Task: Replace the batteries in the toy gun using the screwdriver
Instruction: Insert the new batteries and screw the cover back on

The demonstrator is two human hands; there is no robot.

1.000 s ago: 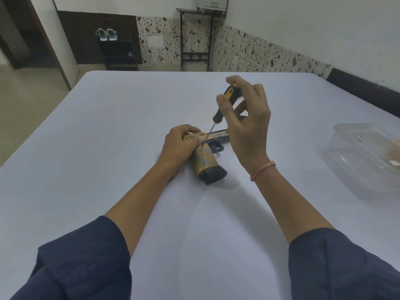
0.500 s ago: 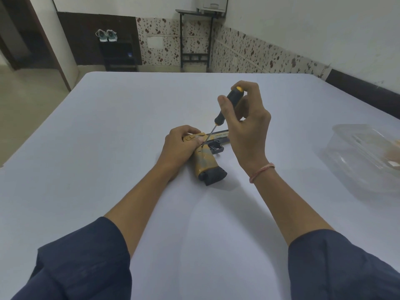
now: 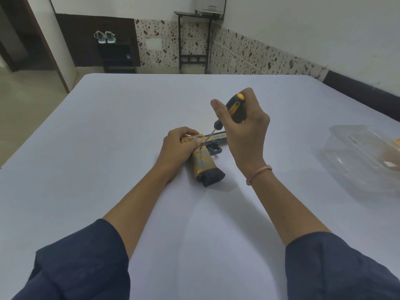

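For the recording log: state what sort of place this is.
Likely a room in a home, not a workshop: a pair of shoes sits on a dark rack by the far wall, the lower walls carry speckled tiles, and the work happens on a big table with a plain pale cover.

A pale table (image 3: 104, 148) fills the foreground. Behind it, white walls (image 3: 303, 29) carry a band of red-flecked tiles (image 3: 249, 55). A dark rack (image 3: 118, 58) against a dark panel (image 3: 86, 24) holds a pair of shoes (image 3: 105, 37); a black stand (image 3: 192, 37) in the corner bears a grey box (image 3: 211, 5). The floor (image 3: 26, 100) at left is beige.
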